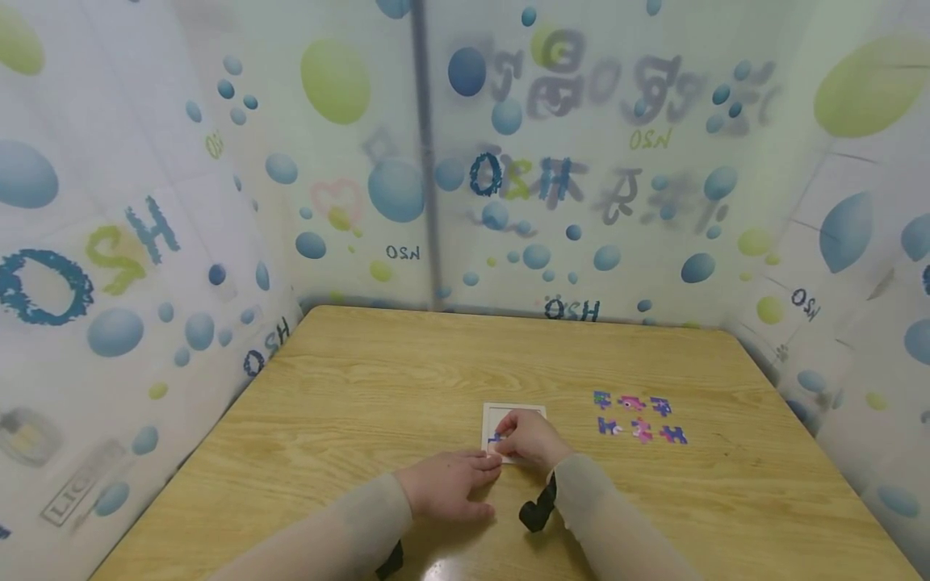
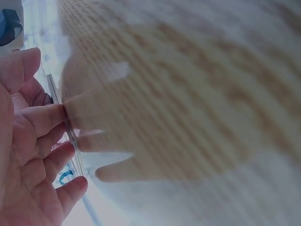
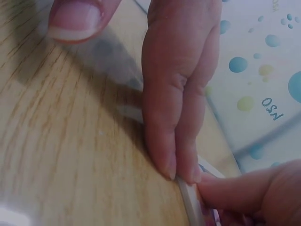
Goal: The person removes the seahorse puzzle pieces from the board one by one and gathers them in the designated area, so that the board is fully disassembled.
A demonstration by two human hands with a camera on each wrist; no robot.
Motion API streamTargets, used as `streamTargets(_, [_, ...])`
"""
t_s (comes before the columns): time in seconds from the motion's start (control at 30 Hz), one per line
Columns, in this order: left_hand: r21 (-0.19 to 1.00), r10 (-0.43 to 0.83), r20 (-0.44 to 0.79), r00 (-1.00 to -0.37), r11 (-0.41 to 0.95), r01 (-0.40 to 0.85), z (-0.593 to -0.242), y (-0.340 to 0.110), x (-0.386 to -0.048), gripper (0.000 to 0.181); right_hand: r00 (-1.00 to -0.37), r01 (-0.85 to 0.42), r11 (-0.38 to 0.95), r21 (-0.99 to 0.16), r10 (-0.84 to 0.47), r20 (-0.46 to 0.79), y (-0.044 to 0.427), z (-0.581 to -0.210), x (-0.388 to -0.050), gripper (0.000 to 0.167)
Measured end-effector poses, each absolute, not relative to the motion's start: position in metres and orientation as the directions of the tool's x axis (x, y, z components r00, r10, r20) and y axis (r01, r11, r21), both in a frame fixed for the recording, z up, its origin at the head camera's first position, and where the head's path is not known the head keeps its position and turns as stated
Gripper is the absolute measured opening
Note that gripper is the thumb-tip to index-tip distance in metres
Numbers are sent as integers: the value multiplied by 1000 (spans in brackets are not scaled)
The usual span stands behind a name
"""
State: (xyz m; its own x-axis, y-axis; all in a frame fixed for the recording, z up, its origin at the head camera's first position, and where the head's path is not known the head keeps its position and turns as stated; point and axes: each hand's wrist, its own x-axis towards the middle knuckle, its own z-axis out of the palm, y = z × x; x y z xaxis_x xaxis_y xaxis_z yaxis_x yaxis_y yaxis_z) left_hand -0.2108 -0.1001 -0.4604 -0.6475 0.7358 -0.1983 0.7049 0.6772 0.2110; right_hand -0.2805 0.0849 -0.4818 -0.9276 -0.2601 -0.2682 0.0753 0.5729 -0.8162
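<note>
A square white puzzle tray [image 1: 514, 406] lies on the table in front of me. My right hand [image 1: 536, 440] reaches over it, thumb and forefinger pinching a small blue jigsaw piece [image 1: 496, 438] at the tray's left side; the fingers partly cover it. With fairly straight fingers, my left hand [image 1: 449, 486] touches the tray's near left corner. The left wrist view has those fingertips [image 2: 70, 150] against the thin tray edge. In the right wrist view, my left fingers [image 3: 164, 117] come down to the tray rim [image 3: 190, 202] beside my right thumb [image 3: 235, 190].
Several loose jigsaw pieces, including a pink one [image 1: 642, 430] and a blue one [image 1: 661, 406], lie in two rows right of the tray. The wooden table [image 1: 363, 379] is bordered by a patterned curtain [image 1: 363, 242]. A black strap [image 1: 538, 510] hangs at my right wrist.
</note>
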Motion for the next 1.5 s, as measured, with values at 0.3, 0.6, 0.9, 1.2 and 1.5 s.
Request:
streamTargets(0.3, [223, 730, -213, -649, 683, 695, -460, -100, -212, 65, -926, 75, 577, -813, -262, -272, 85, -485, -283, 20])
streamTargets(0.6, [252, 716, -235, -658, 698, 670, -458, -98, -214, 66, -926, 62, 523, -850, -288, -244, 86, -483, -282, 21])
streamTargets(0.9, [258, 714, -239, -658, 700, 666, -458, -98, -214, 66, -920, 99, 455, -885, -297, -255, 89, -485, -283, 20])
streamTargets(1.2, [259, 712, -240, -661, 703, 663, -458, -97, -213, 66, -919, 114, 405, -907, -305, -252, 91, -486, -283, 19])
streamTargets(1.5, [233, 702, -242, -669, 712, 663, -456, -97, -211, 65, -916, 132, 330, -935, -321, -243, 92, -486, -281, 15])
